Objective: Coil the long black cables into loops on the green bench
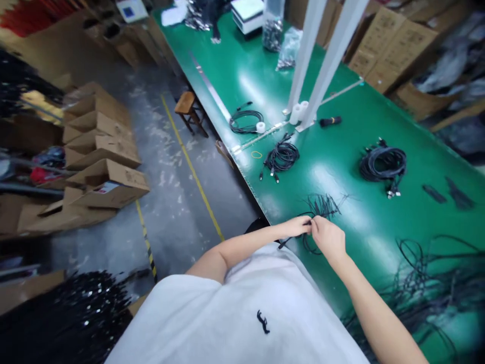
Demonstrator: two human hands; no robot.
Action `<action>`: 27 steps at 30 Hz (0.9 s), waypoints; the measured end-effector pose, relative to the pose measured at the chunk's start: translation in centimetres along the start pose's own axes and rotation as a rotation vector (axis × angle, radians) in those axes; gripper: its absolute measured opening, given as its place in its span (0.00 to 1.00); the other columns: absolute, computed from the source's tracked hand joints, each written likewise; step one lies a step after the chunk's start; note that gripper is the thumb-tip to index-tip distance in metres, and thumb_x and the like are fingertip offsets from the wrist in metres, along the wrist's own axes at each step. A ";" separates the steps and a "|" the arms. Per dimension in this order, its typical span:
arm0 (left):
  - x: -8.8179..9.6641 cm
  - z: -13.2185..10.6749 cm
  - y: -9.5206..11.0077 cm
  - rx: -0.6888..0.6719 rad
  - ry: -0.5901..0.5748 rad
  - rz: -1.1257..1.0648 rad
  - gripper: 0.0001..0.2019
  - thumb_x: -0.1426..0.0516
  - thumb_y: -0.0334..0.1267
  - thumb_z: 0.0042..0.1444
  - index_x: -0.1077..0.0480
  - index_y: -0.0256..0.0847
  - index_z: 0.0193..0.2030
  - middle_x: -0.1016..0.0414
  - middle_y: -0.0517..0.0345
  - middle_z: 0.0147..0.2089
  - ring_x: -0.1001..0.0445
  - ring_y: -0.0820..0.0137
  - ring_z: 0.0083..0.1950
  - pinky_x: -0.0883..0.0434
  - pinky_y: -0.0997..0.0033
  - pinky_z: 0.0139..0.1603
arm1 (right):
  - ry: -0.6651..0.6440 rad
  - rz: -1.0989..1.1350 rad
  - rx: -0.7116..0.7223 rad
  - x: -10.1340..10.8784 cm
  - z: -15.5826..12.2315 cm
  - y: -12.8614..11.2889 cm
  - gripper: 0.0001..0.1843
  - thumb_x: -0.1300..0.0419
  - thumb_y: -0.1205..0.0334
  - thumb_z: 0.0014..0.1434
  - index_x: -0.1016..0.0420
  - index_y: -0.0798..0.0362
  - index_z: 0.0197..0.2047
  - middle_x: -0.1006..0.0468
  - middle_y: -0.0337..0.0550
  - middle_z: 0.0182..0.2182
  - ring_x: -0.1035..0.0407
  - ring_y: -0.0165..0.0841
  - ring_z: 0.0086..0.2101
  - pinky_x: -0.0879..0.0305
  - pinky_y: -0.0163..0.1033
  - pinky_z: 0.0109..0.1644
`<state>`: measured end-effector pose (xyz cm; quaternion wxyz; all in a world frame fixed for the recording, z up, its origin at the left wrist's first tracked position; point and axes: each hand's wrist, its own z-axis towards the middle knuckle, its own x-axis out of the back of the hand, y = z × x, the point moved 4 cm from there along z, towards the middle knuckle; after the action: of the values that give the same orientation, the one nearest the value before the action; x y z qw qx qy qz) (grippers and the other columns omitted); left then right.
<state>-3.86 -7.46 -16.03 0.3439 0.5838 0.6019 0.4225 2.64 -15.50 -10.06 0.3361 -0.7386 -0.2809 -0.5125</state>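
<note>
My left hand [297, 226] and my right hand [326, 235] meet at the near edge of the green table, fingers closed on a black cable [308, 246]. One cable end with a plug [281, 245] hangs below my left hand, and a loop droops beneath both hands. Just beyond them lies a pile of thin black ties [324, 205]. Farther up are a coiled bundle of black cables [282, 155] with plugs showing and a yellow rubber band [256, 154]. Exactly how the fingers grip the cable is too small to tell.
A larger cable coil [382, 164] lies to the right, with loose tangled cables [428, 283] nearer me. Two white posts [308, 60] rise from the green table [341, 131]. On the floor to the left stand a wooden stool [185, 103] and open cardboard boxes [108, 184].
</note>
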 end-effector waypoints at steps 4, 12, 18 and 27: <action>1.9 0.0 0.3 0.015 0.083 -0.522 0.10 0.47 0.36 0.62 0.33 0.35 0.30 0.36 0.63 0.26 0.36 0.77 0.30 0.36 0.76 0.35 | 0.064 0.529 -0.266 -0.8 0.2 -0.4 0.20 0.54 0.55 0.64 0.25 0.54 0.31 0.23 0.43 0.28 0.33 0.31 0.29 0.47 0.33 0.33; 14.2 8.1 2.8 -0.005 0.279 -1.039 0.10 0.46 0.38 0.65 0.27 0.33 0.40 0.51 0.70 0.21 0.48 0.82 0.20 0.43 0.81 0.24 | 0.114 0.717 -0.400 -3.3 -1.1 -0.4 0.21 0.52 0.48 0.58 0.26 0.53 0.31 0.22 0.45 0.31 0.31 0.35 0.33 0.41 0.36 0.38; 23.6 15.1 1.3 -0.020 0.572 -0.931 0.13 0.54 0.35 0.70 0.29 0.35 0.45 0.44 0.68 0.21 0.41 0.80 0.24 0.34 0.80 0.34 | 0.008 0.725 -0.639 -8.9 -5.6 -1.3 0.20 0.52 0.48 0.58 0.26 0.52 0.32 0.21 0.46 0.32 0.29 0.38 0.34 0.39 0.38 0.39; 25.4 12.5 0.7 0.118 0.943 -0.113 0.19 0.40 0.22 0.54 0.35 0.33 0.52 0.26 0.55 0.49 0.39 0.68 0.63 0.42 0.70 0.62 | -0.244 0.645 -0.583 -14.1 -8.7 -10.1 0.18 0.55 0.61 0.66 0.24 0.55 0.37 0.22 0.45 0.36 0.29 0.31 0.38 0.38 0.33 0.45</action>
<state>5.69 19.08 -18.46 0.0220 0.3132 0.7461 0.5872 -14.47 -17.11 -19.11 0.2211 -0.9072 0.0820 -0.3484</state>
